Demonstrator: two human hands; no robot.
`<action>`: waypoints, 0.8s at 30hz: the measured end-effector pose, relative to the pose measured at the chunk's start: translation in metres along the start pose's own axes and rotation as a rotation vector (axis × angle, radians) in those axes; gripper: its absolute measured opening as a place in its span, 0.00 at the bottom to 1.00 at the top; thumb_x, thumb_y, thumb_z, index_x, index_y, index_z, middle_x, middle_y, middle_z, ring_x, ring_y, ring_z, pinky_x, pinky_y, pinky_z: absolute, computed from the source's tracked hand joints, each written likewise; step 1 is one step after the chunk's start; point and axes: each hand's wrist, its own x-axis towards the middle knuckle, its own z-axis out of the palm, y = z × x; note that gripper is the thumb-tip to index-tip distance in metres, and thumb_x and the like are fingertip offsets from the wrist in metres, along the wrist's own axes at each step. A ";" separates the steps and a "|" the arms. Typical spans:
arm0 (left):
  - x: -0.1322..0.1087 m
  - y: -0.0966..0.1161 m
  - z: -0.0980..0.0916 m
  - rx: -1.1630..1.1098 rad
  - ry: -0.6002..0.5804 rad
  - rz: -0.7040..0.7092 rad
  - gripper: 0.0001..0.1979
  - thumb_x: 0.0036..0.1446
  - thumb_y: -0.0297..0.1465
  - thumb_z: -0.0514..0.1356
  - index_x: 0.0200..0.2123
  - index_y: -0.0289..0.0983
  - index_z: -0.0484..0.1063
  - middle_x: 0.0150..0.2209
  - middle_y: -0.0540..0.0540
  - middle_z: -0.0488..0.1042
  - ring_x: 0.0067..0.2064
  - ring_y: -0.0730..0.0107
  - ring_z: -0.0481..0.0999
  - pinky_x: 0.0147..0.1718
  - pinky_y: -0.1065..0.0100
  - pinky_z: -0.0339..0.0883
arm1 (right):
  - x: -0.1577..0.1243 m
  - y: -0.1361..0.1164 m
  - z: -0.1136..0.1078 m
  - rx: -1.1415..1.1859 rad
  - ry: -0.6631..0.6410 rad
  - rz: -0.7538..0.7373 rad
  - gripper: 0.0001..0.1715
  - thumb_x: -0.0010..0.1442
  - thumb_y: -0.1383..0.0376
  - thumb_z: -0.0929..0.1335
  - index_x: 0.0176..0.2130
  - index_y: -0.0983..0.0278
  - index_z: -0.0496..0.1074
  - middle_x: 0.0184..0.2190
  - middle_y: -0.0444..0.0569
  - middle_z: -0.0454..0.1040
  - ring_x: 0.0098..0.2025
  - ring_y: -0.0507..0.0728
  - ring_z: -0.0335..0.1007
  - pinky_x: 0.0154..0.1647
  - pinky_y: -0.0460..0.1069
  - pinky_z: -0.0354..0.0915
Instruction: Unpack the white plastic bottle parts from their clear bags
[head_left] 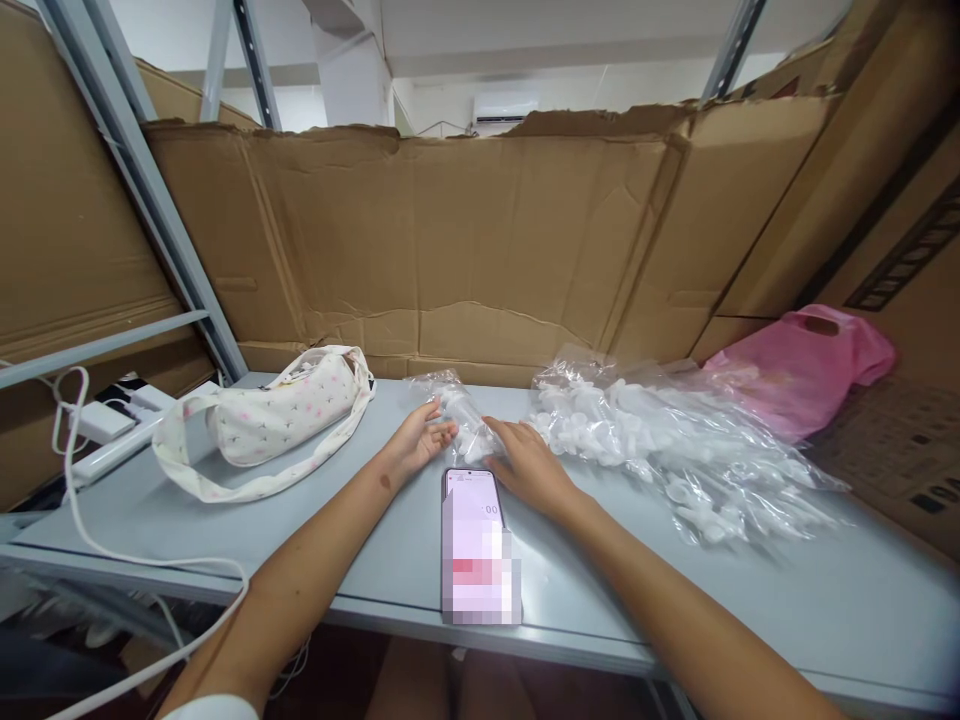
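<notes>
My left hand (420, 440) and my right hand (529, 462) both rest on a small clear plastic bag (459, 410) that lies on the grey table (360, 545). Something whitish is inside the bag. Left fingers curl against its left side. Right fingers lie over its right end, gripping the plastic. A phone (478, 540) with a lit screen lies flat just in front of my hands, between my forearms.
A cream floral shoulder bag (277, 418) lies left of my hands. A large clear bag of white plastic parts (660, 440) spreads to the right, with a pink plastic bag (802, 365) beyond. Cardboard walls surround the table. White cables and chargers (105, 425) lie at the far left.
</notes>
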 end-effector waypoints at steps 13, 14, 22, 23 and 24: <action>0.005 -0.008 -0.003 0.069 -0.038 0.017 0.02 0.49 0.23 0.56 0.28 0.34 0.66 0.27 0.47 0.70 0.25 0.76 0.71 0.28 0.73 0.69 | 0.003 -0.001 -0.006 0.106 0.161 -0.045 0.19 0.64 0.66 0.57 0.51 0.59 0.67 0.50 0.49 0.72 0.56 0.60 0.62 0.60 0.60 0.51; 0.003 -0.007 -0.003 0.046 -0.035 0.042 0.03 0.47 0.23 0.56 0.26 0.35 0.65 0.27 0.46 0.70 0.27 0.74 0.73 0.33 0.70 0.71 | 0.003 0.000 -0.005 0.125 0.174 -0.044 0.19 0.64 0.66 0.57 0.51 0.58 0.67 0.50 0.48 0.72 0.56 0.60 0.62 0.60 0.61 0.51; -0.014 0.005 0.003 -0.214 -0.031 0.346 0.06 0.46 0.22 0.53 0.21 0.37 0.58 0.36 0.46 0.75 0.42 0.69 0.76 0.49 0.65 0.69 | 0.004 -0.003 -0.016 0.537 0.486 0.251 0.34 0.59 0.58 0.63 0.61 0.58 0.50 0.59 0.56 0.56 0.58 0.60 0.56 0.53 0.59 0.61; -0.016 0.006 0.003 -0.226 -0.049 0.399 0.06 0.46 0.22 0.53 0.22 0.37 0.58 0.36 0.46 0.75 0.44 0.69 0.75 0.50 0.65 0.68 | 0.004 -0.004 -0.019 0.633 0.477 0.321 0.36 0.57 0.56 0.64 0.61 0.58 0.50 0.58 0.57 0.57 0.57 0.60 0.58 0.52 0.59 0.62; -0.018 0.007 0.003 -0.224 -0.070 0.443 0.06 0.46 0.22 0.53 0.22 0.37 0.58 0.37 0.47 0.74 0.45 0.69 0.75 0.51 0.65 0.67 | 0.004 -0.006 -0.021 0.737 0.431 0.380 0.38 0.56 0.55 0.65 0.61 0.58 0.50 0.57 0.57 0.58 0.55 0.60 0.60 0.52 0.59 0.63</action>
